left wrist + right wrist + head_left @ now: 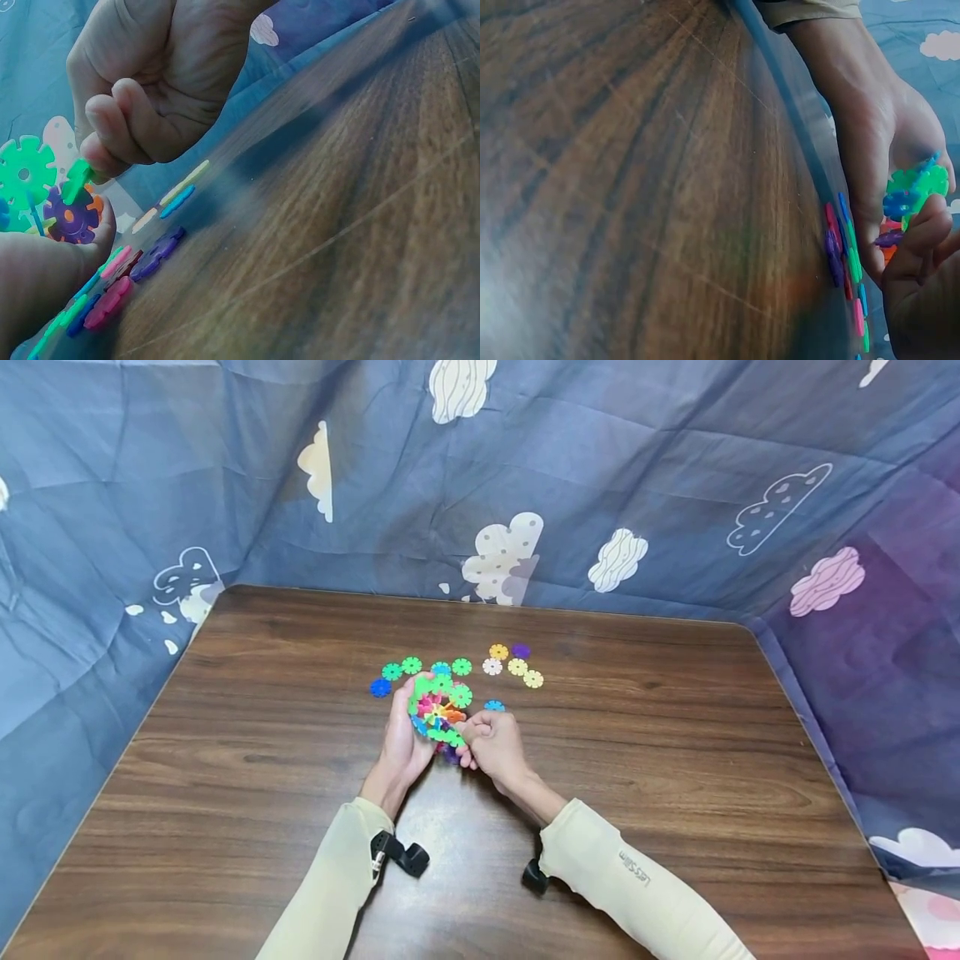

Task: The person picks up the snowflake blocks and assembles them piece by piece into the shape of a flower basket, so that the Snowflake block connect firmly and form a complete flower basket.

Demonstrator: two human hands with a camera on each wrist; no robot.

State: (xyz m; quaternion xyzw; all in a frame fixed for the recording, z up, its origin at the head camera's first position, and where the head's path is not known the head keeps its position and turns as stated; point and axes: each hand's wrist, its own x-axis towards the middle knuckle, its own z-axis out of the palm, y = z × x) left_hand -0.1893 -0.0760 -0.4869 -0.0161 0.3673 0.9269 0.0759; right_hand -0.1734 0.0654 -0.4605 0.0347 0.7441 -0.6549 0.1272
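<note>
A cluster of joined, notched plastic discs (429, 703), green, pink, orange, blue and purple, rests in the left hand (405, 735), whose fingers curl round its far side. At its near right edge the right hand (497, 747) pinches a green disc. In the left wrist view the right hand (161, 90) holds that green disc (77, 181) between thumb and finger, beside a purple disc (71, 215) of the cluster. The right wrist view has the left hand (877, 127) round the green part (928, 180), with the right hand (930, 292) close against it.
Loose discs lie on the brown wooden table (637, 735): green and blue ones behind the left hand, and an orange (498, 652), a purple (521, 651), a white (492, 667) and two yellow ones farther right. Several more lie under the hands. A blue patterned cloth (375, 527) hangs behind.
</note>
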